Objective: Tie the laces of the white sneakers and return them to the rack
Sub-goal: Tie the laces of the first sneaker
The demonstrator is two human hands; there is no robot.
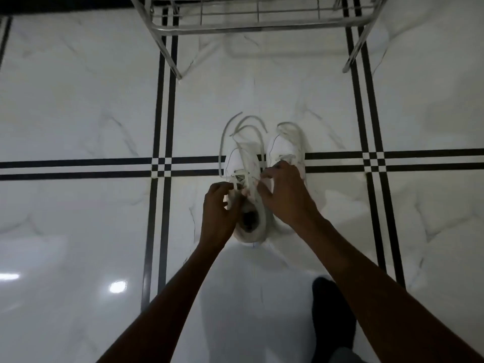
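Observation:
Two white sneakers stand side by side on the floor, toes pointing away from me. The left sneaker (239, 159) has long loose laces (245, 129) looping out past its toe. My left hand (217, 213) pinches a lace at the left side of its tongue. My right hand (284, 195) pinches the other lace on the right and covers the rear half of the right sneaker (285, 146). That shoe's laces lie bunched near its toe. The metal rack (258, 20) stands beyond the shoes at the top of the view.
The floor is glossy white marble with black double stripes (162, 163) crossing under the shoes. The rack's legs (171, 58) come down on either side ahead. A dark sock or foot (332, 318) shows at the bottom right.

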